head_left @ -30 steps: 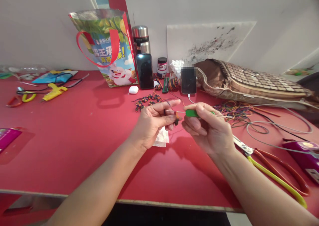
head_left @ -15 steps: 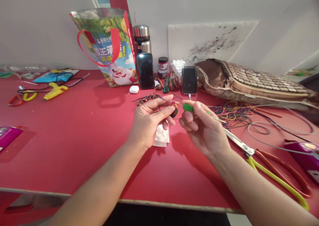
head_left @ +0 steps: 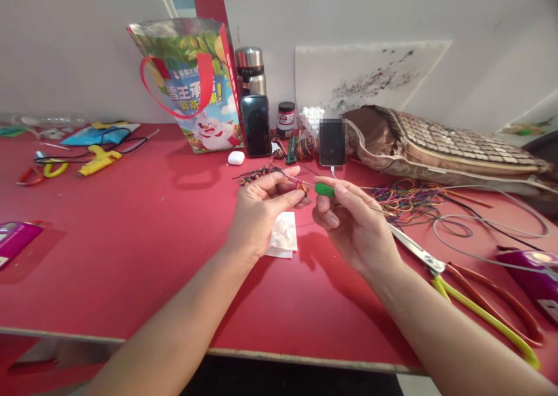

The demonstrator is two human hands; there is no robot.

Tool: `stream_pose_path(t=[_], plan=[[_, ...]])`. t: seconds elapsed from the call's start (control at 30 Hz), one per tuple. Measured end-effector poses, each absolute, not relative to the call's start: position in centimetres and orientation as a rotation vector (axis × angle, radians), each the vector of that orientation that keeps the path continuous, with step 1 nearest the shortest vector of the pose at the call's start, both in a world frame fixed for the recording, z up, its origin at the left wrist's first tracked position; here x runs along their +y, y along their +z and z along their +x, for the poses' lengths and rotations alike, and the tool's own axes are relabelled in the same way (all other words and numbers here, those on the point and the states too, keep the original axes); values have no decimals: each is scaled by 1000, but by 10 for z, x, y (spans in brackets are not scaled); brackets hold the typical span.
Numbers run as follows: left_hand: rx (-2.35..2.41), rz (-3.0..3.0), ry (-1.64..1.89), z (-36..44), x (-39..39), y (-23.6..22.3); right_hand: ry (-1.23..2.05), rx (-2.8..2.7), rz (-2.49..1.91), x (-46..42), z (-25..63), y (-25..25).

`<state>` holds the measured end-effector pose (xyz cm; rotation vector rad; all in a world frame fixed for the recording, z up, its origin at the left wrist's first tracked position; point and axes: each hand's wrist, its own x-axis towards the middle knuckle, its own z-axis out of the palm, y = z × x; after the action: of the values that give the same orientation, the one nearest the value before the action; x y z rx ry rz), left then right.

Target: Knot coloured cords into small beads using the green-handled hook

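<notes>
Between thumb and fingers, my left hand [head_left: 264, 210] pinches a small piece of multicoloured crochet work [head_left: 300, 185], with dark yarn running over the raised index finger. My right hand [head_left: 360, 221] is closed on the green handle of a crochet hook [head_left: 325, 189]. The hook's thin metal shaft points left and reaches the crochet piece; its tip is too small to make out. Behind my left hand lies a knobbly multicoloured crocheted strip [head_left: 257, 175]. A folded white tissue [head_left: 283, 236] is on the table below the left fingers.
Large scissors [head_left: 436, 265] and tangled yarn [head_left: 405, 197] lie to the right, near a cable and a sequined bag [head_left: 462, 143]. At the back stand a gift bag [head_left: 192, 88], a phone [head_left: 256, 125], a thermos and a jar. A yellow glue gun [head_left: 99, 160] lies left.
Both hands have shifted slightly left and up. The green handle has tilted, its left end now higher, and the crochet piece has turned in my left fingers.
</notes>
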<state>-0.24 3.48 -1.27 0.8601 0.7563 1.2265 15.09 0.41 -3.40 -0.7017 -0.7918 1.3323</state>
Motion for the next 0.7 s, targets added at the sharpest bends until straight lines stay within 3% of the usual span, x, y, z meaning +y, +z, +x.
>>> stream_pose_path(t=[0.7], plan=[[756,897,1217,-5,39,-15,1348,-828,-642,4,154,-34]])
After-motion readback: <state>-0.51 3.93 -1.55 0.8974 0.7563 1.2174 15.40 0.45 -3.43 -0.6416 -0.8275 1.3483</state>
